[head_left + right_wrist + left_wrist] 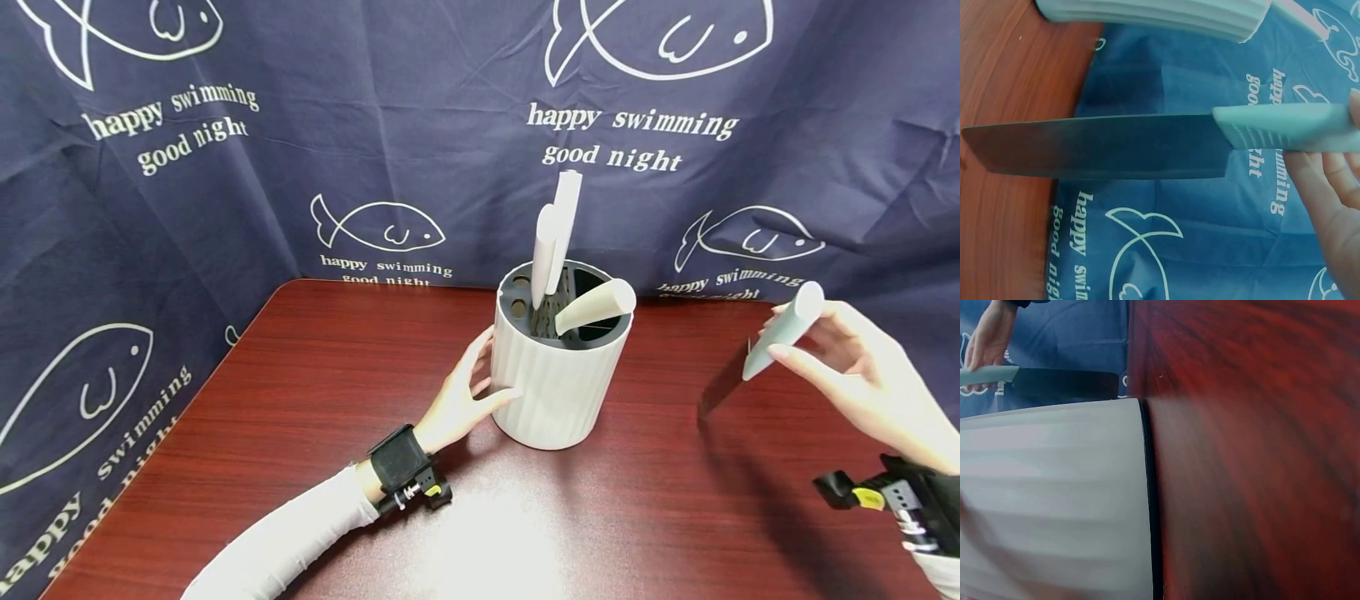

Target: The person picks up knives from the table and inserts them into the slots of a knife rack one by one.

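Observation:
A white ribbed knife holder (558, 396) with a dark slotted top stands upright on the table. My left hand (459, 400) holds its left side, thumb across the front and fingers round the side. Three pale handles stick up from the holder: two upright handles (564, 221) and one thicker handle (596, 305) leaning right. To the right, apart from the holder, my right hand (870, 375) grips a kitchen knife (1104, 147) by its pale green handle (783, 329). Its broad dark blade points down and left, with the tip close to the tabletop.
The reddish-brown wooden table (300, 375) carries a bright glare at its front middle. Behind and to the left hangs a dark blue cloth (450, 125) printed with white fish and lettering. A strapped camera (408, 467) sits on the left wrist.

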Demonstrator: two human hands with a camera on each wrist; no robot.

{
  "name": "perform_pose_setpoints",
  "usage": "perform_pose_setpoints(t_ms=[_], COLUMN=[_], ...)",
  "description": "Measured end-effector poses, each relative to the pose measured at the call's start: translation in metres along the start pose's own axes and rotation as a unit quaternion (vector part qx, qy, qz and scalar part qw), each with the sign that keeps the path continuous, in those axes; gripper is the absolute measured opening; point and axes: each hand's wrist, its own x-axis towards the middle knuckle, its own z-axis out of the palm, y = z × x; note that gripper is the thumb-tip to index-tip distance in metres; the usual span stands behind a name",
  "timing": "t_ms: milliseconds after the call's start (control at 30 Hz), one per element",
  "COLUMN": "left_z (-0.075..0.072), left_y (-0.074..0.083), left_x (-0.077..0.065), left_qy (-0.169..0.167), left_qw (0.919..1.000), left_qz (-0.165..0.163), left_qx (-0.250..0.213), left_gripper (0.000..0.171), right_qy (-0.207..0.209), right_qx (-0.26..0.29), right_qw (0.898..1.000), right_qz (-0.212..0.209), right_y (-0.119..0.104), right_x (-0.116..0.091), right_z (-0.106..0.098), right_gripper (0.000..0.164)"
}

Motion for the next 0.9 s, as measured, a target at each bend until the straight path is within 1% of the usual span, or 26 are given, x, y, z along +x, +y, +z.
perform_pose_setpoints(t_ms=[67,167,300,433,500,567,633,667,700,733,900], left_z=[0.0,0.0,0.0,0.0,0.0,0.0,0.0,0.0,0.0,0.0,-0.001], left_y=[0.0,0.001,0.001,0.001,0.001,0.001,0.001,0.001,0.001,0.001,0.001], left_x=[0.0,0.0,-0.001,-0.001,-0.001,-0.001,-0.001,-0.001,-0.001,-0.001,-0.001], left_qy=[0.0,0.0,0.0,-0.002,-0.002,-0.002,-0.002,-0.002,-0.003,-0.003,-0.003], left_qw=[1.0,1.0,1.0,1.0,1.0,1.0,1.0,1.0,1.0,1.0,1.0], left_qz=[0.002,0.0,0.0,0.001,0.003,0.002,0.002,0.0,0.0,-0.001,-0.001], left_qx=[-0.001,-0.001,0.002,-0.001,-0.003,-0.004,-0.004,-0.004,-0.004,-0.004,-0.003], left_gripper=[0.088,0.088,0.089,0.089,0.088,0.088,0.089,0.089,0.089,0.089,0.089], right_qy=[0.012,0.038,0.068,0.084,0.084,0.083,0.082,0.085,0.096,0.104,0.14], right_qx=[0.036,0.051,0.088,0.156,0.218,0.287,0.356,0.38,0.38,0.393,0.433], right_qw=[0.999,0.998,0.994,0.984,0.972,0.953,0.929,0.919,0.918,0.912,0.888], right_qz=[-0.005,-0.004,-0.006,-0.024,-0.035,-0.046,-0.055,-0.056,-0.057,-0.057,-0.067], right_y=[0.001,0.002,0.006,0.01,0.012,0.014,0.016,0.016,0.016,0.016,0.019], right_x=[0.0,-0.001,-0.005,-0.007,-0.007,-0.009,-0.01,-0.01,-0.011,-0.011,-0.012], right_z=[0.0,0.001,0.002,0.003,0.003,0.003,0.003,0.002,0.002,0.002,0.002], right_gripper=[0.044,0.043,0.043,0.045,0.046,0.046,0.045,0.044,0.042,0.041,0.037])
